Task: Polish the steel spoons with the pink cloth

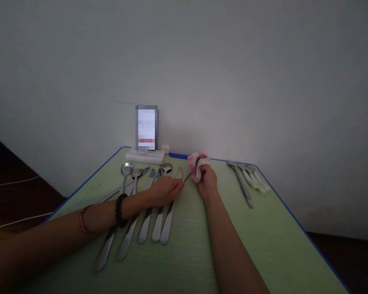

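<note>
My left hand (165,190) is closed round the handle of a metal spoon (194,168), whose bowl points up and to the right. My right hand (207,182) grips a pink and white cloth (196,161) bunched round the spoon's bowl. Both hands are over the far middle of a light green table (263,245) with a blue edge. Under my left forearm lies a row of several metal spoons and knives (147,220), side by side.
A second group of cutlery (247,179), some with white handles, lies at the far right. A phone (146,127) stands upright on a white stand (144,155) against the white wall. White cables run over the dark floor at left.
</note>
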Tool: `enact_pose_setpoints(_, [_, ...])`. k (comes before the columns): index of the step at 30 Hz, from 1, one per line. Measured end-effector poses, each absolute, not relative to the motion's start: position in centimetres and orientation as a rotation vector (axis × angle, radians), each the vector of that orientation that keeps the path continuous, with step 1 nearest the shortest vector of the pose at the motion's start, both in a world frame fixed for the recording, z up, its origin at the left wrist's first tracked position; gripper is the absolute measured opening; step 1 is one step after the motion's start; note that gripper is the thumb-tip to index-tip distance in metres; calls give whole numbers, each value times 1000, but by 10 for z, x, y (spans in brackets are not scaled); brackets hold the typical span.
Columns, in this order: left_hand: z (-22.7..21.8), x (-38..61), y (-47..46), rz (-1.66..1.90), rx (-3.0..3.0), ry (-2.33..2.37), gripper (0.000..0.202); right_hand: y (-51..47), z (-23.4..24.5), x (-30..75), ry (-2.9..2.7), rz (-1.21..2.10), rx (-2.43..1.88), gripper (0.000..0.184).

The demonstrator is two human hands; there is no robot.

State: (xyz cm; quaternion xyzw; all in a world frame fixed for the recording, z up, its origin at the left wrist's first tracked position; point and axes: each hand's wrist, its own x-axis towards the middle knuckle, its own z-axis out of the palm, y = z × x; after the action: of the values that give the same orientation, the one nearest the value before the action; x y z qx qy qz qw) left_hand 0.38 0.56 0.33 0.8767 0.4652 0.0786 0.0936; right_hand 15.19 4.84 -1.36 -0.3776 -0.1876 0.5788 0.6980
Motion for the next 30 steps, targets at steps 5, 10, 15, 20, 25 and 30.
enact_pose_setpoints(5, [2,4,6,227,2592,1358,49,48,-10,151,-399,1379,-707,11])
enact_pose_setpoints(10, [4,4,5,213,2600,1357,51,48,-10,152,-423,1374,-607,14])
enact_pose_setpoints(15, [2,5,6,174,2623,1355,49,48,-16,149,-585,1396,-680,12])
enact_pose_setpoints(20, [-1,6,7,205,2561,1349,48,47,-20,150,-603,1391,-762,21])
enact_pose_setpoints(25, [-6,5,9,318,2539,1297,46,49,-18,150,-507,1330,-742,24])
enact_pose_setpoints(30, [-9,3,9,359,2515,1161,47,50,-19,150,-536,1320,-788,31])
